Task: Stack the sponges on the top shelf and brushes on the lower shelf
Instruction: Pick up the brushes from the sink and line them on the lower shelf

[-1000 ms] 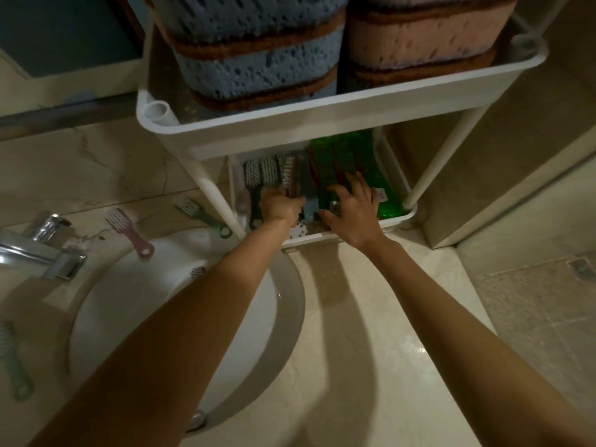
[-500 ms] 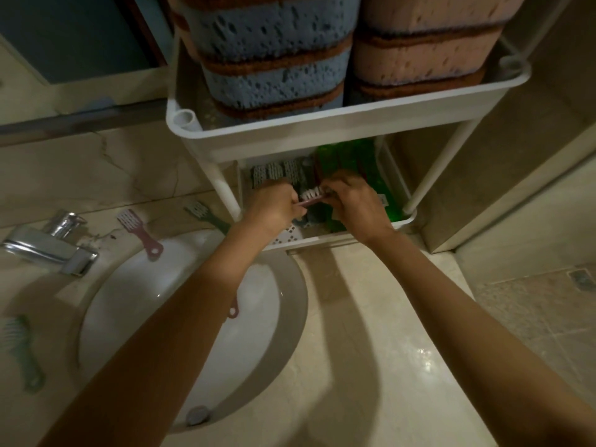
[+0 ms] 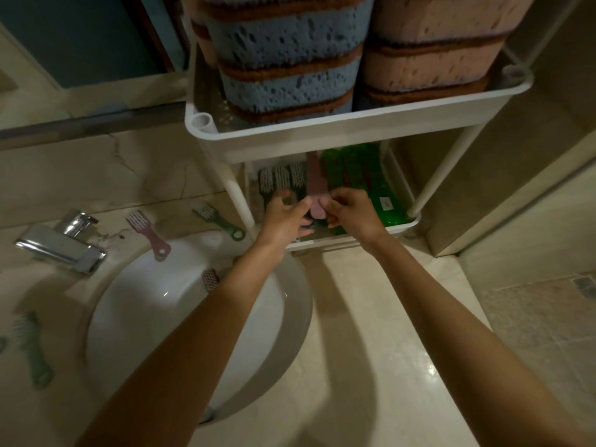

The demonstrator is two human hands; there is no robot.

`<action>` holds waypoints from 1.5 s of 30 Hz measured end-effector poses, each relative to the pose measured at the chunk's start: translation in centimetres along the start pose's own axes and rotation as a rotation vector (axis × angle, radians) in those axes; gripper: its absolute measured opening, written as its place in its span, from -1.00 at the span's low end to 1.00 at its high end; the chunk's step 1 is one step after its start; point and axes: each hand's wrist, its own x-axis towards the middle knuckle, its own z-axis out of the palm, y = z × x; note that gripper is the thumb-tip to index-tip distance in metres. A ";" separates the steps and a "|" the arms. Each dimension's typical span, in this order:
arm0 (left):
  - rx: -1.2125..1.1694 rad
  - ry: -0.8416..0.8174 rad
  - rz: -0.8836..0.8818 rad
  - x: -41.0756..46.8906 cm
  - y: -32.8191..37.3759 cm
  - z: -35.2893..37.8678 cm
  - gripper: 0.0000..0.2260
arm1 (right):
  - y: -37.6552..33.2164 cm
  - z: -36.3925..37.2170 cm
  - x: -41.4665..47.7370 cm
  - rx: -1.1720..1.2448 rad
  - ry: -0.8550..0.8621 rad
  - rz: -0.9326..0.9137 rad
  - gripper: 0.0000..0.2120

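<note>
In the lower shelf (image 3: pixel 407 223), both hands meet on one pink brush (image 3: pixel 317 185). The left hand (image 3: pixel 283 217) and right hand (image 3: pixel 352 215) each pinch its rounded handle end with curled fingers, and the head points away from them toward the back. Likely a light, stiff plastic brush that won't slip much. The flat handle is the place to hold it, not the bristles, and it looks about ready to be laid flat and let go. Just left of the hands is a row of grey-bristled brushes (image 3: pixel 282 179), lying side by side with heads to the back. Just right of them is a pack of green brushes (image 3: pixel 354 171), one with a label, filling that side of the shelf. Directly above the hands the top shelf (image 3: pixel 322 141) carries two stacks: blue sponges (image 3: pixel 283 62) on the left and pink sponges (image 3: pixel 429 56) on the right, each with brown scrub layers. They're soft, squashy and light, and the stacks look tidy, so that half seems done. Further left of the hands, loose brushes wait on the desk (image 3: pixel 371 317): a green brush (image 3: pixel 220 221) near the shelf leg, a pink loose brush (image 3: pixel 149 233) beside the faucet (image 3: pixel 61 245), and another green one (image 3: pixel 32 348) far left, blurred. Something pink and dotted (image 3: pixel 210 279) sits in the sink (image 3: pixel 154 304) below the left forearm, maybe a brush head, can't tell.
</note>
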 end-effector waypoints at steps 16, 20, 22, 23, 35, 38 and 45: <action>0.509 0.053 0.051 5.6 -1.2 -0.2 -0.75 | 2.2 -0.1 -0.4 -0.798 0.128 -0.301 -0.72; 0.564 0.061 0.029 6.5 -2.0 -0.1 -0.74 | 2.0 0.5 0.2 -0.885 0.045 -0.304 -0.58; 0.590 0.063 0.025 6.8 -2.5 -0.1 -0.73 | 1.9 0.6 0.7 -0.926 -0.011 -0.281 -0.52; 0.589 0.063 0.031 7.1 -2.7 -0.1 -0.73 | 1.9 0.7 1.0 -0.941 -0.029 -0.282 -0.52; 0.440 0.084 0.048 8.3 -3.4 -0.1 -0.76 | 2.6 0.7 2.3 -0.978 -0.098 -0.318 -0.53; 0.369 0.114 0.005 8.9 -3.7 0.2 -0.79 | 2.7 0.7 2.3 -0.976 -0.088 -0.318 -0.53; 0.187 0.201 -0.026 7.8 -3.0 0.9 -0.77 | 3.2 0.7 2.6 -0.981 -0.081 -0.359 -0.46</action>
